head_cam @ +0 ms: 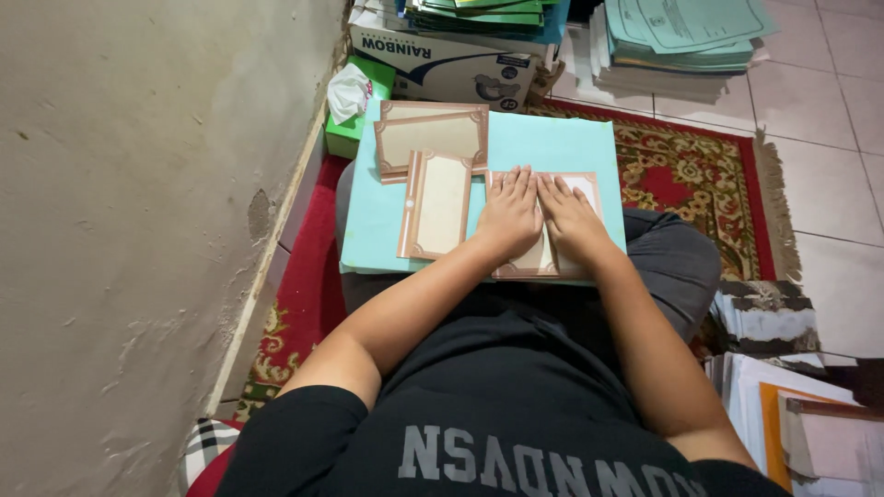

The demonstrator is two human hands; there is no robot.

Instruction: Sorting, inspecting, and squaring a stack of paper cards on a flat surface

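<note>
Seated person, viewed from above. Left hand (509, 213) and right hand (571, 218) lie side by side, palms down and fingers flat, pressing a brown-bordered cream card (545, 260) that sits directly under both hands at the near right of a pale blue board (552, 143) across the lap. A second card (436, 204) lies just left of the left hand, upright; a third card (431, 138) lies beyond it. A cardboard box (442, 63) and green tissue box (354, 103) stand farther off on the red rug (686, 170).
</note>
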